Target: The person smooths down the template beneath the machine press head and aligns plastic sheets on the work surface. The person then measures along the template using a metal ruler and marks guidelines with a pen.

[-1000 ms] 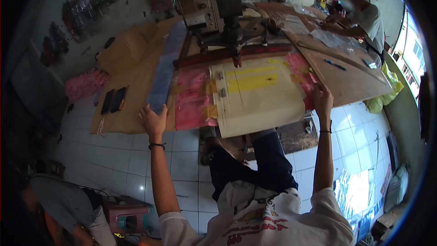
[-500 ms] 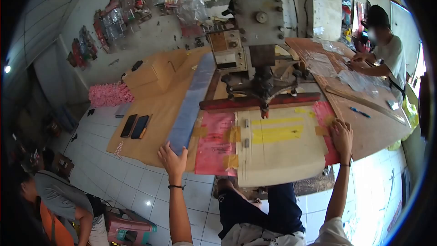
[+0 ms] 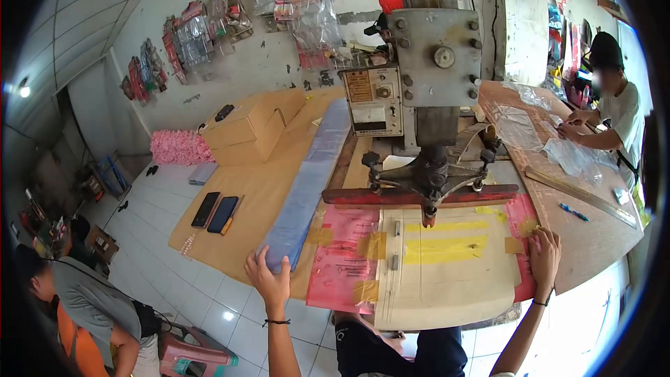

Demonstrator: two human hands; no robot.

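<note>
Left hand (image 3: 271,278) at near end of long blue plastic strip (image 3: 307,202), fingertips on its corner, thumb and fingers spread apart. Right hand (image 3: 545,258) at right edge of pink sheet (image 3: 342,265), fingers bent; can't tell whether they pinch it or just rest there. Pink sheet lies flat under cream board (image 3: 447,290), showing out both sides; brown tape (image 3: 366,292) joins the two at left, yellow tape (image 3: 447,246) runs across the board's upper part. Both sit in front of and partly below the press (image 3: 436,59), with its red bar (image 3: 377,197) crossing over their far edge. Blue strip lies lengthwise on brown table covering (image 3: 181,234), left of the pink sheet. Farther left: two phones (image 3: 223,214) side by side, cardboard box (image 3: 244,126) behind, pink bundle (image 3: 180,148) beside the box. Right tabletop: blue pen (image 3: 574,211), wooden strip (image 3: 579,195), clear plastic (image 3: 572,157) near a person in a light shirt (image 3: 631,119). Another person in grey (image 3: 105,300), lower left.
</note>
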